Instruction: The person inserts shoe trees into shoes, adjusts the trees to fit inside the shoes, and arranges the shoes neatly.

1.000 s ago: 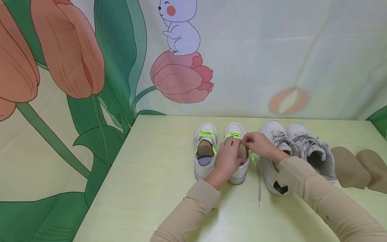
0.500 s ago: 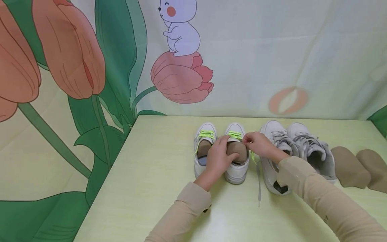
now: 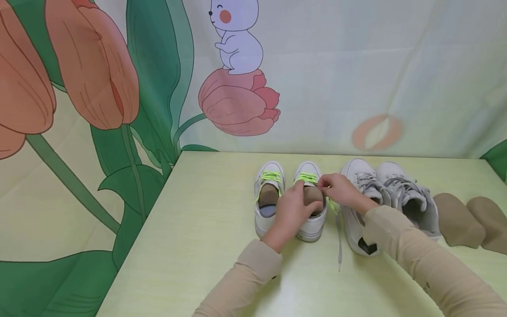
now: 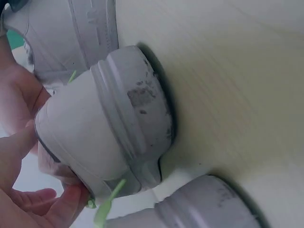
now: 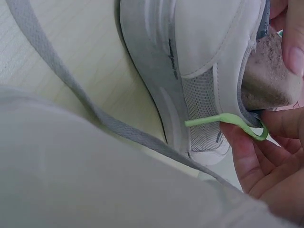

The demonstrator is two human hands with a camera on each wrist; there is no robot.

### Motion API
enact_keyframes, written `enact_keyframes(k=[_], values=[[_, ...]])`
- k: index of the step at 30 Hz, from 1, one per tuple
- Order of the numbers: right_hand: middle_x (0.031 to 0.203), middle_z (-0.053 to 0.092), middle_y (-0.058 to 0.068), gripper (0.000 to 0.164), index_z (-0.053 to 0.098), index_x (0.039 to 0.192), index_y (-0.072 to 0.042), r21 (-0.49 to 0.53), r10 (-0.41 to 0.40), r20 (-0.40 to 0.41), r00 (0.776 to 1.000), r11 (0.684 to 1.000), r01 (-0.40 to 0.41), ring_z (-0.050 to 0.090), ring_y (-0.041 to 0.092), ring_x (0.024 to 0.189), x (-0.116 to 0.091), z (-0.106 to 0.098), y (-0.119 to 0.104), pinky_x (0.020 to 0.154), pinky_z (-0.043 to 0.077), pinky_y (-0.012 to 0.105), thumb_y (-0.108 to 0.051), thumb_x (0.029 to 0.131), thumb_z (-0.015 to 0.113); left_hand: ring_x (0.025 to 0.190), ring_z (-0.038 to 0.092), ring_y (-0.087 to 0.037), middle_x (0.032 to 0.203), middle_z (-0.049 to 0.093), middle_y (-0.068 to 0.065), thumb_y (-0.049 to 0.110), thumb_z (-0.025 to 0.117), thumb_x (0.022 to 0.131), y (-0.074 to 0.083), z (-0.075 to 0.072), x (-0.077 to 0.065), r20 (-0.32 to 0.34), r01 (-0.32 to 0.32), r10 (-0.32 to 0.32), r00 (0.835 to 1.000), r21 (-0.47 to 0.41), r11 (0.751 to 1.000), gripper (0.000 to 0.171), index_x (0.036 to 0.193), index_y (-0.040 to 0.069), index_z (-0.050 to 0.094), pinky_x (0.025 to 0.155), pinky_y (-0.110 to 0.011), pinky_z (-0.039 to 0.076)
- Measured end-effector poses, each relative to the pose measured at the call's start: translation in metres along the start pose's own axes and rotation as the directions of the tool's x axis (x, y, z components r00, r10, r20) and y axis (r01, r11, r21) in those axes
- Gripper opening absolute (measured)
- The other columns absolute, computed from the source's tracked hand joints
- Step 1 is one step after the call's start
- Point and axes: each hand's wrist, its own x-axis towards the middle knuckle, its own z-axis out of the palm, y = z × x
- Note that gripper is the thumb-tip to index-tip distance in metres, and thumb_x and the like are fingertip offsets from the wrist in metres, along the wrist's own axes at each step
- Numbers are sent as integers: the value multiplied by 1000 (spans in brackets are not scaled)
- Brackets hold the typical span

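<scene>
A white sneaker [image 3: 310, 228] with green laces [image 3: 306, 177] stands between my hands, a brown shoe insert [image 5: 266, 71] in its opening. My left hand [image 3: 291, 213] reaches over its left side, thumb and fingers spread round the insert; the thumb presses near its heel end. In the left wrist view the fingertips [image 4: 71, 202] lie at the collar. My right hand [image 3: 340, 189] pinches the right edge of the opening, thumb inside and finger outside, beside a loose lace end [image 5: 237, 122]. The matching sneaker [image 3: 264, 222], with its own insert, sits to the left, partly behind my left hand.
A larger pair of white-grey shoes [image 3: 358, 169] stands close on the right, partly under my right sleeve. One grey lace [image 3: 339, 246] trails from it onto the table [image 3: 198, 211]. Two brown inserts [image 3: 459, 220] lie farther right. A printed curtain [image 3: 317, 88] hangs behind.
My left hand shifted left off the insert, uncovering it, then came back slightly right with the thumb over its heel end. The right hand kept its pinch in place.
</scene>
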Motion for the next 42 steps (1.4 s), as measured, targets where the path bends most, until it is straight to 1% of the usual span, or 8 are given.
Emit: enact_keyframes(k=[6, 10, 17, 21, 27, 34, 38, 42], values=[[80, 61, 9, 11, 58, 79, -3, -1, -5, -3, 1000, 1000, 5, 49, 15, 65, -1, 1, 0, 58, 39, 25, -2, 83, 48, 73, 62, -20, 82, 62, -6, 57, 58, 74, 9, 5, 4, -25, 47, -45, 999, 89, 995, 60, 109, 10, 46, 56, -30, 46], [80, 60, 9, 11, 58, 79, -3, 0, -5, -3, 1000, 1000, 5, 48, 15, 65, -1, 2, -1, 58, 38, 25, -2, 83, 48, 69, 62, -21, 80, 62, -7, 53, 57, 76, 14, 7, 8, -31, 64, -61, 998, 129, 990, 50, 100, 10, 48, 53, -30, 46], [79, 60, 8, 11, 57, 79, -4, 4, -3, -7, 1000, 1000, 3, 47, 14, 61, -1, 1, -3, 55, 38, 25, -5, 85, 49, 69, 60, -25, 83, 58, -11, 44, 55, 79, 18, 10, 7, -30, 69, -66, 997, 111, 991, 41, 99, 10, 45, 54, -32, 46], [78, 60, 8, 10, 57, 79, -4, 1, -7, -10, 1000, 1000, 7, 46, 14, 59, -1, 1, -2, 54, 37, 25, -6, 85, 49, 71, 59, -25, 90, 54, -12, 43, 52, 83, 20, 13, 7, -22, 84, -82, 996, 116, 990, 41, 104, 9, 42, 55, -32, 46], [74, 59, 7, 10, 57, 77, -3, -9, -16, -14, 1000, 1000, 16, 44, 12, 56, -1, 0, -3, 53, 36, 25, -4, 84, 50, 73, 58, -23, 93, 52, -12, 42, 54, 83, 21, 18, 8, -37, 98, -93, 995, 133, 986, 43, 108, 9, 39, 56, -32, 47], [73, 58, 7, 9, 57, 77, -3, -14, -20, -9, 1000, 1000, 19, 43, 12, 55, -1, -2, -4, 53, 36, 25, -3, 83, 50, 70, 62, -25, 92, 59, -7, 46, 62, 77, 12, 14, 9, -47, 82, -78, 996, 83, 993, 48, 106, 13, 45, 53, -33, 46], [73, 58, 7, 10, 57, 77, -3, -9, -13, 7, 1000, 1000, 13, 43, 12, 55, -1, -2, -3, 53, 36, 25, -3, 83, 49, 72, 62, -23, 94, 59, -3, 52, 63, 73, 7, 13, 6, -50, 75, -69, 996, 123, 990, 52, 106, 16, 46, 53, -34, 45], [76, 58, 8, 9, 57, 78, -3, -6, -9, 8, 1000, 1000, 9, 43, 13, 56, -1, -1, -2, 54, 36, 25, -3, 84, 50, 75, 60, -22, 95, 55, -2, 52, 66, 70, 7, 16, 2, -109, 72, -57, 992, 145, 987, 55, 107, 17, 46, 54, -35, 45]])
